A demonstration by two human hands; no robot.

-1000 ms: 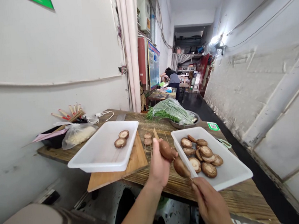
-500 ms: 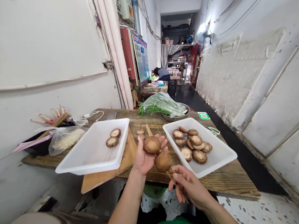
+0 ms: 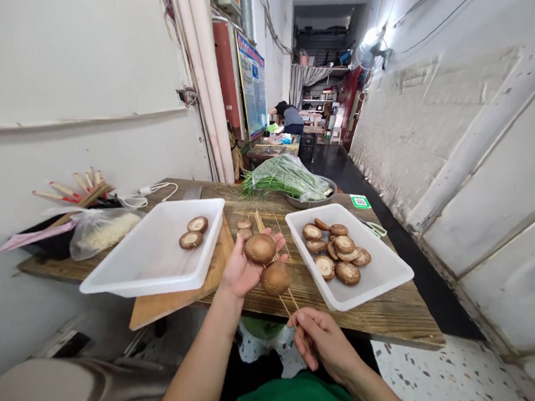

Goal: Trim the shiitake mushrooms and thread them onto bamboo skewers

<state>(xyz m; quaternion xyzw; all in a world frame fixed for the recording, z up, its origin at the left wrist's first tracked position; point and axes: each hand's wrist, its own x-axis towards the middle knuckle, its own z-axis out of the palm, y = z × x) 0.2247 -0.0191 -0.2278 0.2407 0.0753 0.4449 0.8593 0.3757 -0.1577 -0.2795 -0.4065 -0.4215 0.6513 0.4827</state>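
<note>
My left hand [image 3: 236, 267] is palm up, its fingers loosely curled beneath a brown-capped shiitake mushroom [image 3: 260, 249]. A second mushroom [image 3: 275, 279] sits just below the first, off the palm, on a pair of bamboo skewers [image 3: 290, 306]. Lower down, my right hand [image 3: 317, 333] pinches the skewers' free ends between thumb and fingers. To the right, a white tray [image 3: 389, 279] holds several loose mushrooms [image 3: 347, 273]. In the white tray on the left [image 3: 128, 272] lie two mushrooms [image 3: 191, 239] side by side, gills up.
Behind my left hand are small mushrooms [image 3: 244, 225] and a bundle of skewers [image 3: 258, 220]. Bagged green chives [image 3: 288, 177] lie over a metal bowl [image 3: 312, 201]. A wooden board [image 3: 173, 304] sits under the left tray. Scissors [image 3: 377, 229] lie beyond the right tray. Far back, a person [image 3: 291, 117] bends over a table.
My right hand has drawn down from the lower mushroom, and more of the skewers shows between them. The whole view has shifted slightly. Both mushrooms stay at my left hand.
</note>
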